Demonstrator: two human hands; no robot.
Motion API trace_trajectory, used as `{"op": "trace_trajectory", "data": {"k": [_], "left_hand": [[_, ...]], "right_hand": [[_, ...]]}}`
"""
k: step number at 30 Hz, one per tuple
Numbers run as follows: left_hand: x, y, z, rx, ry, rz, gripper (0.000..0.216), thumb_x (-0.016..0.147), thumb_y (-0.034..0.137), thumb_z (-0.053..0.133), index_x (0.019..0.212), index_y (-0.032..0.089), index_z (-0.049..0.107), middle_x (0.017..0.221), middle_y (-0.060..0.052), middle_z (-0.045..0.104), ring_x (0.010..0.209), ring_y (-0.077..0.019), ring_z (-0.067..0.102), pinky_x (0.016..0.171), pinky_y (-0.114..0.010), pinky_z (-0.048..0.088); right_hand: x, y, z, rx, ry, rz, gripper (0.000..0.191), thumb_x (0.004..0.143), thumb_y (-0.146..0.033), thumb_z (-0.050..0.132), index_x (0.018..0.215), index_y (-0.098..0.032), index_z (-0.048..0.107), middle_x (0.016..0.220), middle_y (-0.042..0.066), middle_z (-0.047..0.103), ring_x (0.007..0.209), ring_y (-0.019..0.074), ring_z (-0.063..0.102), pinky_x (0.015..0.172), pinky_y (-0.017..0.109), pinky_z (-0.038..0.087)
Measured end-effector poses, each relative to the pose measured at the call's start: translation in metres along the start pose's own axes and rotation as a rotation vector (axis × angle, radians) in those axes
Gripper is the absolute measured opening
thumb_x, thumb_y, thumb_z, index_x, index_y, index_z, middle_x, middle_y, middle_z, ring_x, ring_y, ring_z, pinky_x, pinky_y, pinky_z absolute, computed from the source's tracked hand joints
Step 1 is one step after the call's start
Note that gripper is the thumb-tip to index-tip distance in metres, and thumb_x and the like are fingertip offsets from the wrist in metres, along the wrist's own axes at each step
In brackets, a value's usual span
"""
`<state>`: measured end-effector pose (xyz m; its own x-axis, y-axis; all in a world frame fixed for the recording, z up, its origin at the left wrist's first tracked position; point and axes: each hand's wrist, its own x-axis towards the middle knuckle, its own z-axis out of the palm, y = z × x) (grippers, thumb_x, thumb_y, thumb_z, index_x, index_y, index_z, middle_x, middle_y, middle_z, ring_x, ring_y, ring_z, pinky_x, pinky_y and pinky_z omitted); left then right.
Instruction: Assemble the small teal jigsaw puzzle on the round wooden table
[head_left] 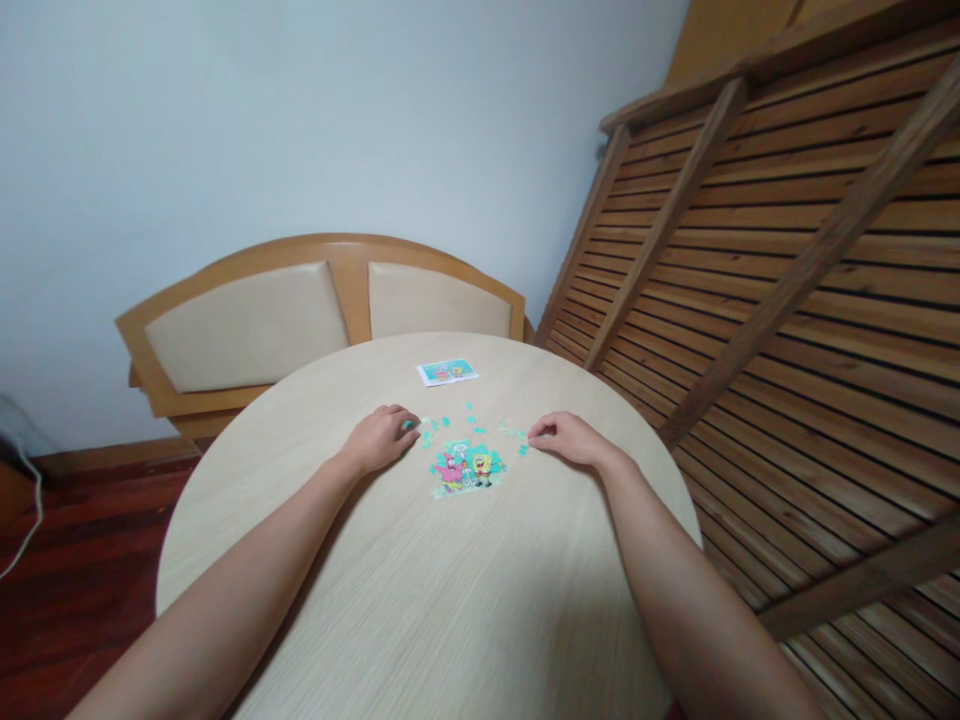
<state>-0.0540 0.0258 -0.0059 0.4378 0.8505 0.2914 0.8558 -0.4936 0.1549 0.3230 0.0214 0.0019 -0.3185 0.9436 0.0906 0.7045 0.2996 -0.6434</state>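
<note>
A partly joined jigsaw puzzle (466, 470) lies on the round table (420, 590), showing a pink starfish figure, a yellow square figure and a third figure between them. Loose turquoise puzzle pieces (470, 406) are scattered just beyond it. My left hand (384, 438) rests at the puzzle's upper left, fingers curled, with a bit of turquoise puzzle piece (408, 425) between thumb and fingers. On the other side my right hand (566, 438) is closed in a pinch, and a small turquoise puzzle piece (523, 435) shows at its fingertips.
Farther back on the table lies a picture card (448, 372) with similar figures. A padded wooden headboard (349, 290) stands behind the table against the wall. Leaning on the right is a large slatted wooden frame (750, 270). A white cable (36, 500) hangs at the far left.
</note>
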Motion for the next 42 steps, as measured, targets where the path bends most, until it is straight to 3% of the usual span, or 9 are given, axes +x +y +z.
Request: {"op": "trace_trajectory", "data": {"k": [14,26,31,42], "left_hand": [[0.001,-0.011,-0.001,0.012,-0.019,-0.107,0.032,0.092,0.034,0.049,0.112,0.021,0.069,0.112,-0.008,0.070,0.104,-0.0235,0.064,0.090,-0.031,0.050],[0.000,-0.006,-0.003,0.000,-0.035,-0.149,0.029,0.090,0.028,0.051,0.112,0.024,0.070,0.112,-0.005,0.073,0.099,-0.0222,0.068,0.080,-0.028,0.052],[0.000,-0.006,-0.004,-0.015,-0.038,-0.177,0.030,0.088,0.022,0.051,0.112,0.025,0.069,0.114,-0.004,0.073,0.099,-0.0212,0.068,0.079,-0.027,0.051],[-0.001,-0.001,-0.006,-0.021,-0.032,-0.161,0.026,0.091,0.027,0.051,0.110,0.025,0.070,0.113,-0.005,0.073,0.097,-0.0223,0.069,0.080,-0.029,0.051]], "right_hand": [[0.006,0.014,0.004,-0.014,0.132,0.090,0.021,0.079,-0.016,0.061,0.095,-0.013,0.074,0.083,0.006,0.074,0.073,0.0148,0.064,0.067,0.023,0.045],[0.008,0.020,0.002,-0.061,0.251,0.198,0.020,0.081,-0.019,0.062,0.096,-0.015,0.074,0.083,0.005,0.075,0.072,0.0145,0.066,0.066,0.022,0.046],[0.007,0.017,0.003,-0.058,0.228,0.188,0.020,0.081,-0.020,0.062,0.095,-0.014,0.076,0.085,0.007,0.076,0.076,0.0157,0.067,0.069,0.023,0.047],[0.004,0.011,0.002,-0.059,0.192,0.238,0.019,0.073,-0.031,0.072,0.084,-0.016,0.078,0.080,0.006,0.076,0.073,0.0174,0.067,0.063,0.024,0.046]]}}
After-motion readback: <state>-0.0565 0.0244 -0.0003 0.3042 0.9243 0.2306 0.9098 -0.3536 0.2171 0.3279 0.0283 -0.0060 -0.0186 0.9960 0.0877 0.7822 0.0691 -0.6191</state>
